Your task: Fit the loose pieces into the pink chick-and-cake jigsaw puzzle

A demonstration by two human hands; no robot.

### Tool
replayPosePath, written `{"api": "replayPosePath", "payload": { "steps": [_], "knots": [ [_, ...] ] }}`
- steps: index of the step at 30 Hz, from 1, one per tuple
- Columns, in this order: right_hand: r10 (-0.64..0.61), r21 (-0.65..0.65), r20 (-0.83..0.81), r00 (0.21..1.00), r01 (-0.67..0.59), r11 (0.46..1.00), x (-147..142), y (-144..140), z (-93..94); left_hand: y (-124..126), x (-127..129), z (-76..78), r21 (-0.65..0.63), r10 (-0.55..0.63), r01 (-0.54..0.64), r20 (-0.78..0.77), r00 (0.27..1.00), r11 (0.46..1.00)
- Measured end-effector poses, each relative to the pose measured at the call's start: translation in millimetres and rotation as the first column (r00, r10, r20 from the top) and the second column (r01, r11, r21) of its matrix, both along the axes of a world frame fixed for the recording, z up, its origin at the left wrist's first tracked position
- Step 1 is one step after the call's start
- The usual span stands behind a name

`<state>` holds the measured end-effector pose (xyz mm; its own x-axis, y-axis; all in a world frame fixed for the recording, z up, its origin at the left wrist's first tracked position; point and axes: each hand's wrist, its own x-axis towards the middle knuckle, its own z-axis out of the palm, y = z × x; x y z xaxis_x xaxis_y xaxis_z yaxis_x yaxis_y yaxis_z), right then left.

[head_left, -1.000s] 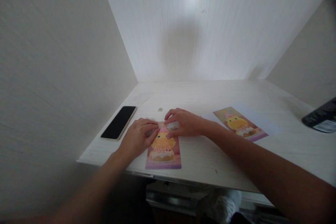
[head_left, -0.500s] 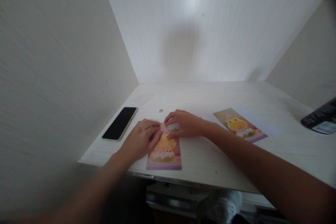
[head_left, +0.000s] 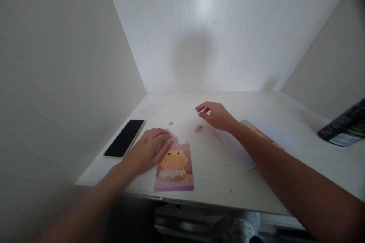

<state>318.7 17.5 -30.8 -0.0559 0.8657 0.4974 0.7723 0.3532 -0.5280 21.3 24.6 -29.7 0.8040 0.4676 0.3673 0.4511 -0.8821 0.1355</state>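
A small jigsaw puzzle showing a yellow chick on a cake lies near the desk's front edge. My left hand rests flat on its upper left corner. My right hand hovers farther back over the desk, fingers loosely curled, nothing visible in it. Just left of that hand a loose puzzle piece lies on the desk. Another tiny piece sits farther left. A printed picture of the same chick lies to the right, mostly hidden by my right forearm.
A black phone lies face up at the left of the white desk. A dark packet lies at the far right edge. White walls enclose the desk on the left, back and right. White paper lies under my right arm.
My right hand has lifted off the puzzle's top edge and moved back and right. A loose piece now shows beside it. My left hand stays on the puzzle.
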Motion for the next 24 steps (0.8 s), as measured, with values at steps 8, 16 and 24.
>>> {"api": "replayPosePath", "payload": {
  "steps": [8,16,24],
  "knots": [
    [0.222,-0.411,0.023,0.975,-0.193,0.891,16.2,3.1,-1.7,82.4,31.9,31.2,-0.096,-0.077,0.053,-0.261,0.962,0.994],
    [0.252,-0.488,0.094,0.963,-0.176,0.855,13.1,1.4,2.6,96.3,58.1,12.4,-0.092,-0.172,0.157,-0.197,0.965,0.983],
    [0.269,-0.512,-0.017,0.963,-0.240,0.825,23.9,7.0,-6.5,114.7,40.4,13.1,-0.242,-0.097,0.045,-0.207,0.973,0.969]
  ]
}}
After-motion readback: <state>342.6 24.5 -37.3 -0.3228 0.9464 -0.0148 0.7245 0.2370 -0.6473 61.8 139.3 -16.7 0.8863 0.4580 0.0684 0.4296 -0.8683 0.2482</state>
